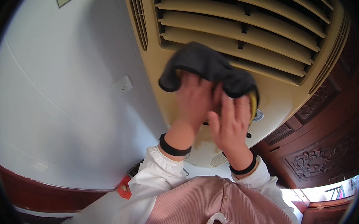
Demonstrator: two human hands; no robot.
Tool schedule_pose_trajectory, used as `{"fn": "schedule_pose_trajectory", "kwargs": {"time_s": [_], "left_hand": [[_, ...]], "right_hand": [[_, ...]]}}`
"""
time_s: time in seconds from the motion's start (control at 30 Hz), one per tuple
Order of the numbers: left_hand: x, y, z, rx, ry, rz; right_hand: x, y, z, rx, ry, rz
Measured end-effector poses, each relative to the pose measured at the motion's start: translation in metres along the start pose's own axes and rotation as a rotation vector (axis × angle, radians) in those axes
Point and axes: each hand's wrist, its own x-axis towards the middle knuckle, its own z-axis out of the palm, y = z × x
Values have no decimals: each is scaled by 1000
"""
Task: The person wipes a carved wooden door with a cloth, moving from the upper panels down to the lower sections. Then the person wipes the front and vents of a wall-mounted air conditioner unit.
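A dark grey cloth (201,61) with a yellow underside is bunched against the beige front panel (277,106) of a floor-standing air conditioner, just below its louvres (240,40). My left hand (194,102), slightly blurred, has its fingers tucked under the cloth's left part. On the right side, my right hand (232,121) holds the cloth too, fingers stretched out and fingertips covered by its folded edge. Both wrists wear black bands. Partly behind the right hand is a round silvery fitting (258,115) on the panel.
To the left runs a white wall with a power socket (123,84) and a dark red skirting (48,190). Carved dark wood panelling (318,159) stands close on the right. A red plastic bag (124,189) lies by the wall's foot on the pale floor (90,216).
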Motion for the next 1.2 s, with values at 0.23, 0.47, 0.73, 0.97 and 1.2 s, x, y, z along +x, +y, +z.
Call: {"fn": "schedule_pose_trajectory", "kwargs": {"time_s": [0.23,0.47,0.73,0.97,1.2], "left_hand": [[-66,-103,-3,-54,-160,-268],[-107,-83,3,75,-156,-130],[-34,48,28,-7,-23,73],[-26,146,64,-265,-282,197],[-34,172,82,-887,-542,-82]], "right_hand": [[10,-44,58,180,-124,-125],[-6,-35,57,216,-78,-100],[-12,45,-33,-60,132,71],[-42,122,-79,-23,293,282],[-77,138,-69,519,369,672]]}}
